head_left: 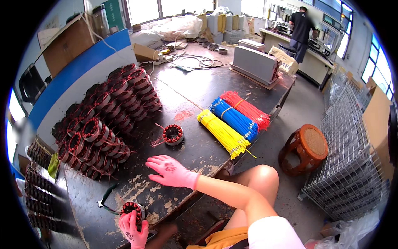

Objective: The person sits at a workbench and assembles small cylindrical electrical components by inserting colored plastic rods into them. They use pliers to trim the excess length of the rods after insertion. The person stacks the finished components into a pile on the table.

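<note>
At the near left corner of the table, my pink-gloved left hand grips a motor stator with red windings, fingers over its edge. From that stator a dark green cable with a white end curves away over the tabletop. My right hand, also pink-gloved, hovers or rests over the table with fingers stretched and nothing in them. Just beyond it lies a single stator with loose red wire ends. To the right are tied bundles of yellow wires, blue wires and red wires.
Stacked stators fill the table's left side, with more rows beyond its edge. A grey box and coiled cables stand at the back. A wooden stool and wire cage are right. Another person works far back.
</note>
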`<act>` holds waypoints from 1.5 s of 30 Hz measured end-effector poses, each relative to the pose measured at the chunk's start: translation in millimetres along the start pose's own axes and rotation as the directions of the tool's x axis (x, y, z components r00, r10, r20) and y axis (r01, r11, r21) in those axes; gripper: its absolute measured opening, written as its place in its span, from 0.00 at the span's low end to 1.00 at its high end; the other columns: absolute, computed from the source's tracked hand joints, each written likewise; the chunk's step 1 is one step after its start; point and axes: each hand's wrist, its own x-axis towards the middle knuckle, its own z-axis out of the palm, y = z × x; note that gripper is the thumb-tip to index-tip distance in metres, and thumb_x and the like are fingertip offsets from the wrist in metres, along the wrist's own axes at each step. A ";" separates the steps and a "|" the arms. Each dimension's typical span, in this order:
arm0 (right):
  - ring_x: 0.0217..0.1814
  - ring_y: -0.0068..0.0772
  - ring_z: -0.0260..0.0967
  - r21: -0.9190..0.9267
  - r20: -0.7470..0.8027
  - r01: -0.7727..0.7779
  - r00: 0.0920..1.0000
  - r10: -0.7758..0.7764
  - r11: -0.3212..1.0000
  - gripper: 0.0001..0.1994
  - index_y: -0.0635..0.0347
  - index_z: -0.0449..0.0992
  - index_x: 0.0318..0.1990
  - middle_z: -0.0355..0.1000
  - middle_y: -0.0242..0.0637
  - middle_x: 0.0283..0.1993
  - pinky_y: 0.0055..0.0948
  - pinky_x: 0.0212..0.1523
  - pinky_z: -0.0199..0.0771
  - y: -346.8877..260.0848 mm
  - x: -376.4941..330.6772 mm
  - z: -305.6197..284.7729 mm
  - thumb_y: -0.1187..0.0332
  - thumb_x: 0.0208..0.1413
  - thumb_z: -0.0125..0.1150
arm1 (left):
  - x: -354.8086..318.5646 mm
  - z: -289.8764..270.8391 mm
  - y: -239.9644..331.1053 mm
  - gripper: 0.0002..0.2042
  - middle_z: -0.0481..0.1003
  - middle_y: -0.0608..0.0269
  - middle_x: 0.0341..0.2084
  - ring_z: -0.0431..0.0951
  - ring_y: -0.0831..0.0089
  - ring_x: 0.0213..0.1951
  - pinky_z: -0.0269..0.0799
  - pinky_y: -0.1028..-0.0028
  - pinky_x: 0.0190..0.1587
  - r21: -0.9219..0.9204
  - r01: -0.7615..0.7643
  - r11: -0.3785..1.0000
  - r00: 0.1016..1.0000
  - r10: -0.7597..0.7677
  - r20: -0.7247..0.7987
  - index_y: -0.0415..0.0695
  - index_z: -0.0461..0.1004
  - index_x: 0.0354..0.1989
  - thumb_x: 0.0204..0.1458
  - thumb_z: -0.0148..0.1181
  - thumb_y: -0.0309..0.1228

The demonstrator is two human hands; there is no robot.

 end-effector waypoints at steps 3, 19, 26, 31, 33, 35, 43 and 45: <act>0.51 0.46 0.77 -0.235 -0.303 -0.142 0.951 0.066 0.962 0.21 0.59 0.76 0.53 0.78 0.41 0.49 0.40 0.52 0.77 -9.2 -55.7 -99.3 0.61 0.54 0.69 | 2.3 5.8 2.5 0.27 0.72 0.54 0.46 0.70 0.49 0.52 0.61 0.51 0.62 0.017 0.006 1.000 1.000 -0.006 -0.006 0.42 0.74 0.57 0.48 0.67 0.39; 0.33 0.39 0.80 -0.093 -0.329 -0.867 0.491 0.806 0.490 0.10 0.56 0.82 0.38 0.81 0.39 0.31 0.37 0.35 0.76 7.0 -200.5 -228.3 0.60 0.60 0.63 | 29.6 -6.9 37.2 0.17 0.77 0.58 0.44 0.73 0.51 0.53 0.60 0.52 0.67 -0.084 -0.065 0.994 0.992 0.074 0.106 0.46 0.77 0.46 0.46 0.69 0.27; 0.35 0.16 0.73 0.680 0.073 -0.569 0.680 0.730 0.462 0.10 0.66 0.79 0.49 0.78 0.30 0.34 0.21 0.37 0.75 -63.2 -139.4 -167.1 0.71 0.66 0.60 | 49.8 -28.9 66.5 0.17 0.77 0.63 0.47 0.76 0.58 0.54 0.65 0.50 0.66 -0.142 -0.247 0.958 0.962 0.261 0.086 0.48 0.77 0.45 0.44 0.69 0.26; 0.33 0.17 0.75 0.500 0.423 -0.546 0.831 0.361 0.672 0.09 0.64 0.80 0.48 0.80 0.34 0.32 0.24 0.37 0.76 -126.4 -81.7 -112.4 0.71 0.62 0.64 | 72.3 -58.8 116.3 0.22 0.74 0.65 0.51 0.74 0.62 0.57 0.67 0.51 0.66 0.096 -0.344 0.934 0.931 0.353 -0.090 0.51 0.77 0.52 0.47 0.72 0.38; 0.31 0.21 0.75 0.392 0.461 -0.451 0.851 0.253 0.802 0.09 0.62 0.81 0.44 0.79 0.37 0.31 0.26 0.34 0.74 -134.3 -71.5 -104.8 0.67 0.62 0.65 | 65.5 -57.7 101.9 0.19 0.73 0.67 0.43 0.77 0.65 0.51 0.75 0.56 0.59 0.017 -0.414 0.910 0.910 0.414 0.005 0.51 0.77 0.49 0.45 0.69 0.33; 0.29 0.24 0.75 0.412 0.499 -0.461 0.836 0.228 0.786 0.09 0.62 0.81 0.42 0.78 0.38 0.29 0.27 0.32 0.74 -137.6 -62.7 -103.3 0.65 0.61 0.65 | 52.3 -60.2 89.0 0.19 0.72 0.67 0.41 0.77 0.66 0.48 0.78 0.59 0.55 -0.014 -0.374 0.927 0.928 0.374 0.003 0.52 0.78 0.48 0.43 0.68 0.31; 0.29 0.33 0.79 0.264 0.480 -0.356 0.854 0.198 0.896 0.11 0.59 0.80 0.38 0.78 0.39 0.28 0.32 0.31 0.74 -127.9 -54.6 -79.0 0.60 0.62 0.64 | 50.2 -53.5 98.1 0.16 0.73 0.67 0.39 0.79 0.68 0.41 0.76 0.67 0.39 -0.078 -0.155 0.985 0.981 0.163 0.105 0.51 0.77 0.46 0.47 0.70 0.31; 0.30 0.34 0.79 0.248 0.465 -0.310 0.869 0.168 0.918 0.11 0.58 0.80 0.37 0.78 0.38 0.27 0.32 0.31 0.75 -123.9 -53.9 -74.5 0.59 0.63 0.63 | 47.5 -52.1 94.2 0.15 0.74 0.67 0.39 0.79 0.67 0.39 0.76 0.67 0.38 -0.063 -0.141 0.988 0.978 0.149 0.148 0.50 0.76 0.44 0.47 0.70 0.31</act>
